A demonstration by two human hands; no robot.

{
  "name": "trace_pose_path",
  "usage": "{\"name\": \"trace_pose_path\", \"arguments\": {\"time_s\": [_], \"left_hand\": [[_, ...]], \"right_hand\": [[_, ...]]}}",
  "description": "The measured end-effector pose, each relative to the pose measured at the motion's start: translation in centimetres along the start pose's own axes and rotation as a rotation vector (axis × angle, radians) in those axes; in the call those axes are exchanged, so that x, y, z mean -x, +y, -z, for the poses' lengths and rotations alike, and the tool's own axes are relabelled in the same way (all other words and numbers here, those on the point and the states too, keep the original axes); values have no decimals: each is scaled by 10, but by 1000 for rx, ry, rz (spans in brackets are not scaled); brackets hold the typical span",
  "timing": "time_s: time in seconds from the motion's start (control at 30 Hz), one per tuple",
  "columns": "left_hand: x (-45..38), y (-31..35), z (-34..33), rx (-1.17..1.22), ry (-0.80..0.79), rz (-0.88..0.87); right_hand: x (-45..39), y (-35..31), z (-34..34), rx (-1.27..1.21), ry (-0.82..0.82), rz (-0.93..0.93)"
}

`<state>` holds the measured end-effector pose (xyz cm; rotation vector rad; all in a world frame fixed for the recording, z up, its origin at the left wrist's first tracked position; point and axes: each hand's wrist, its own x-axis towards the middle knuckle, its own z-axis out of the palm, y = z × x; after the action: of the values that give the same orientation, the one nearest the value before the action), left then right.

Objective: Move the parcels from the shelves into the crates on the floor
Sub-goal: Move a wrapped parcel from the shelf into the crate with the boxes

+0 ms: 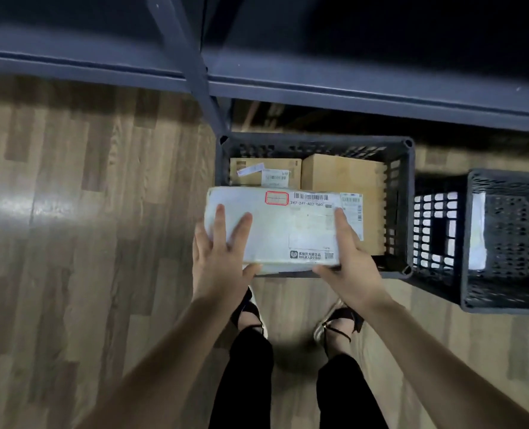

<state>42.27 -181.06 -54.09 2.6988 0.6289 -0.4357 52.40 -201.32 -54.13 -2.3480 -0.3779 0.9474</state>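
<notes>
A white parcel (283, 226) is held flat at mid-frame, the left hand (223, 258) and the right hand (346, 258) clamped on its near corners, over the dark crate (401, 212) (two cardboard boxes (343, 181) already inside). It is best kept level, lowered onto them, then released together.

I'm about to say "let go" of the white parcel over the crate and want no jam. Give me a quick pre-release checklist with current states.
1. Both hands on the white plastic-wrapped parcel: ok, left hand and right hand hold its near corners.
2. Parcel above the dark slatted plastic crate: ok, though its near edge overhangs the rim.
3. Free floor space inside: not ok, two brown cardboard boxes fill the visible part.
4. Parcel level: ok.
5. Second crate has room: cannot tell.
</notes>
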Motion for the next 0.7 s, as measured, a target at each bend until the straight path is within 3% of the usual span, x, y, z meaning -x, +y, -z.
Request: {"name": "trace_pose_path", "arguments": {"time_s": [0.17,0.4,0.7], "left_hand": [[-8,9,-40,46,-113,-7],[-20,-6,-53,0,-38,-100],[-19,-26,-64,193,-80,79]], "right_hand": [[-5,39,-22,13,16,-17],[-12,51,-27,40,-21,-6],[-31,38,-52,33,-21,60]]}}
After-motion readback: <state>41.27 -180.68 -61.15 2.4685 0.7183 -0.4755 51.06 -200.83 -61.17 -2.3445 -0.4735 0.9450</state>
